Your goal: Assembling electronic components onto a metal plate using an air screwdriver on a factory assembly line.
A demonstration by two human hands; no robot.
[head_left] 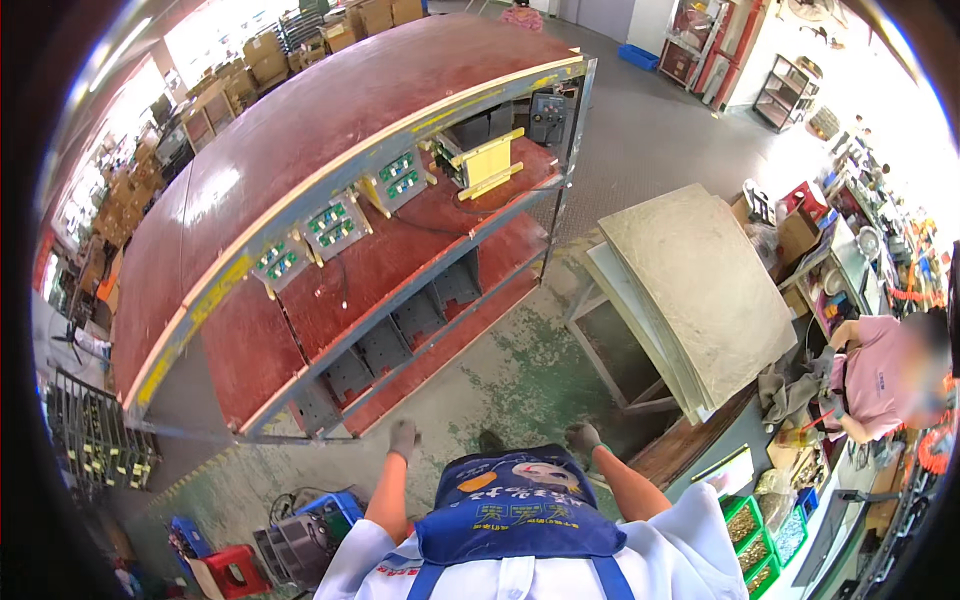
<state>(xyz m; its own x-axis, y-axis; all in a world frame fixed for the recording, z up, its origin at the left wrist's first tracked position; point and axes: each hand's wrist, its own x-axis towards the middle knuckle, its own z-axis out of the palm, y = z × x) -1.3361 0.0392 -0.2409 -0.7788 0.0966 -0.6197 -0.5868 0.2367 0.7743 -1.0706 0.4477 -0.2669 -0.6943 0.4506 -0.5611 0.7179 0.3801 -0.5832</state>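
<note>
Boards [700, 290], stacked at right beyond the right hand [583, 437], looked stiff and heavy, best held by opposite edges. The left hand [403, 439] hung near the red bench [350, 100]. Whether either was spread or pinching, I couldn't tell.

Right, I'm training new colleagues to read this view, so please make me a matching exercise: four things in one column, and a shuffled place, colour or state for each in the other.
Column one
1. Shelved table
2. Board stack
3. Apron
4. Left hand and right hand

Column two
A. Blue, worn over a white shirt
B. Apart, one on each side of the person's body
C. Has a large dark red top
D. Pale, to the right of the red surfaces

Right pairs: 1-C, 2-D, 3-A, 4-B
</note>
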